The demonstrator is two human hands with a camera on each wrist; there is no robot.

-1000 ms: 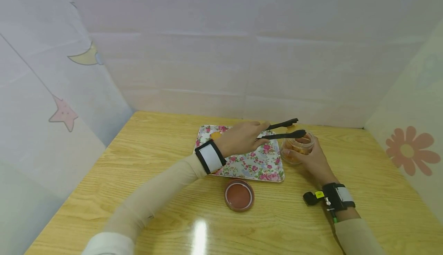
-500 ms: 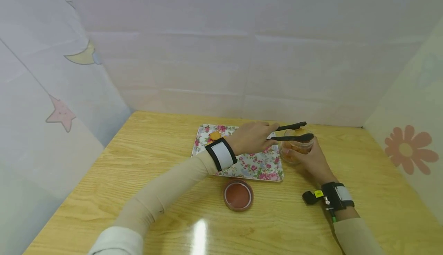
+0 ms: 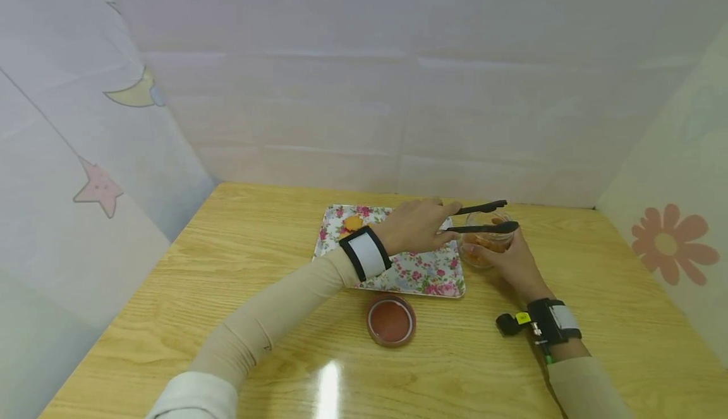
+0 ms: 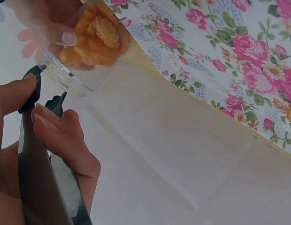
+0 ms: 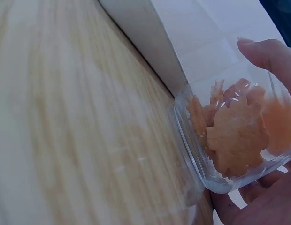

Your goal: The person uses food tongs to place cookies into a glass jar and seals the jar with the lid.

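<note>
My left hand (image 3: 418,226) grips black tongs (image 3: 483,217) whose two tips stand apart over the mouth of a clear glass jar (image 3: 486,242). The jar holds orange flower-shaped crackers (image 5: 237,131). My right hand (image 3: 512,261) wraps around the jar's side and holds it on the table just right of a floral tray (image 3: 418,267). One orange cracker (image 3: 353,222) lies on the tray's far left corner. In the left wrist view my fingers (image 4: 61,136) curl around the tongs (image 4: 42,183), with the jar (image 4: 84,51) beyond them.
A round reddish-brown lid (image 3: 391,321) lies on the wooden table (image 3: 256,318) in front of the tray. Pale walls with moon, star and flower stickers close in the table at the back and both sides.
My left hand has carried the tongs to the right, from over the tray's edge to over the jar's mouth. The right hand and jar have stayed in place.
</note>
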